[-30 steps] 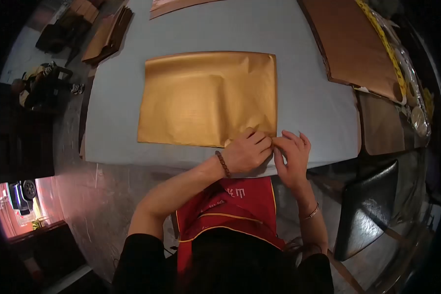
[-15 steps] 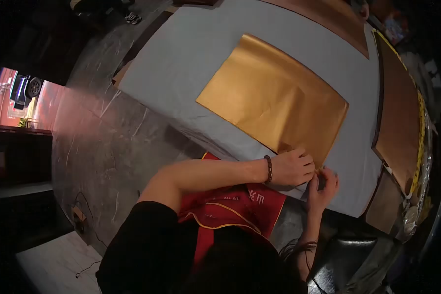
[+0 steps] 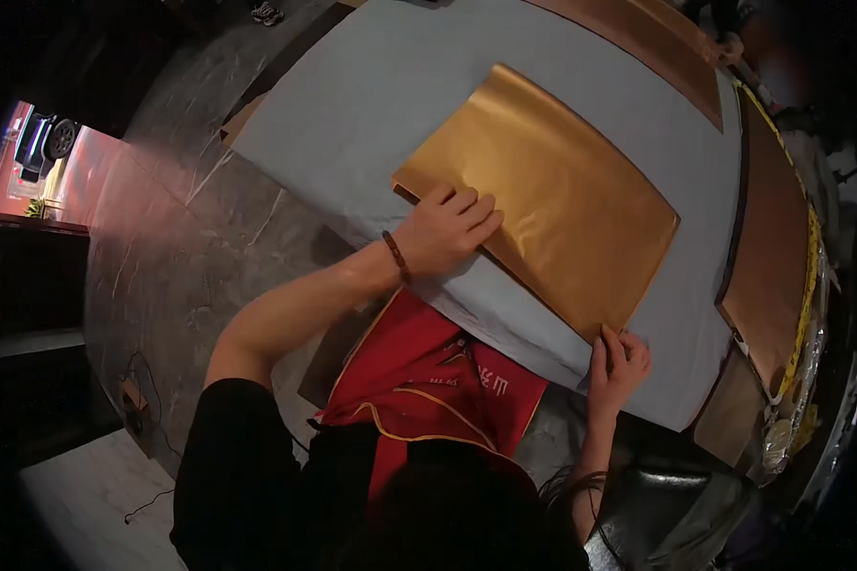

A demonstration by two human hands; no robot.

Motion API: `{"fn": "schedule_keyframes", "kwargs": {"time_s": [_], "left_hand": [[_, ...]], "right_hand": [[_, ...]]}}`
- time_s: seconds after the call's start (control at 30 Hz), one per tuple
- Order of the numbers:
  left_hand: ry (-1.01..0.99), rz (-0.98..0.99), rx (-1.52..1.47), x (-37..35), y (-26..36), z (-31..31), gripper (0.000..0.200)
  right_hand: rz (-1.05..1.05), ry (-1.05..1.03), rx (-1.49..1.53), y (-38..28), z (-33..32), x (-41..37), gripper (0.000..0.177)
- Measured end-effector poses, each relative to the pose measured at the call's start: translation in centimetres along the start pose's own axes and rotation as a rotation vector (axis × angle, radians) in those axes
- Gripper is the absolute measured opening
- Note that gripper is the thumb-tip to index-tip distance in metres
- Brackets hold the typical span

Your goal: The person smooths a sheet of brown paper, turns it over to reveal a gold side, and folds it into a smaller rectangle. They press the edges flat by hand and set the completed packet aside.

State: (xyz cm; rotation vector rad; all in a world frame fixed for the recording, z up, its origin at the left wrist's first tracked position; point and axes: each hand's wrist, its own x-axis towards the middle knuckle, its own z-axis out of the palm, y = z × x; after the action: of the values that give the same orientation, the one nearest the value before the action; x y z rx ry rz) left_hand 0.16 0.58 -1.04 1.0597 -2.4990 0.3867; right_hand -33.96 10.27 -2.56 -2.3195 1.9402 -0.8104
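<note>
A gold paper sheet (image 3: 552, 190) lies flat on the grey table (image 3: 371, 105). My left hand (image 3: 446, 228) rests on the sheet's near left edge, fingers spread and pressing down. My right hand (image 3: 619, 362) pinches the sheet's near right corner between thumb and fingers. A bead bracelet sits on my left wrist.
Brown sheets (image 3: 767, 257) lie along the right side with a yellow tape measure (image 3: 809, 285) on their edge. Another brown sheet (image 3: 638, 38) is at the far side. A dark chair (image 3: 676, 514) stands below right. Stone floor lies to the left.
My left hand has slid left along the near edge of the gold sheet, away from the right hand. The right hand stays at the corner. The view has shifted slightly.
</note>
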Motion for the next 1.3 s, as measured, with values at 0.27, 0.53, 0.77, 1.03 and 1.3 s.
{"fn": "schedule_keyframes", "kwargs": {"time_s": [0.27,0.53,0.77,1.03,1.3], "left_hand": [[-0.044,-0.123,0.209,-3.4,-6.2,-1.4,0.031],[-0.125,-0.171,0.180,-4.2,-7.7,-1.7,0.033],[-0.301,-0.222,0.168,-4.5,-7.6,-2.7,0.044],[-0.395,-0.468,-0.307,-3.7,-9.8,-3.7,0.037],[-0.031,-0.597,-0.709,-3.1,-11.9,-0.8,0.021]], "right_hand": [[-0.001,-0.001,-0.001,0.1,0.0,0.1,0.023],[-0.026,0.010,0.040,-0.1,0.0,0.1,0.023],[-0.003,-0.028,0.031,0.1,-0.2,0.0,0.022],[-0.066,-0.025,0.089,0.3,-0.2,0.3,0.023],[-0.043,-0.024,0.070,-0.1,-0.2,0.3,0.022]]}}
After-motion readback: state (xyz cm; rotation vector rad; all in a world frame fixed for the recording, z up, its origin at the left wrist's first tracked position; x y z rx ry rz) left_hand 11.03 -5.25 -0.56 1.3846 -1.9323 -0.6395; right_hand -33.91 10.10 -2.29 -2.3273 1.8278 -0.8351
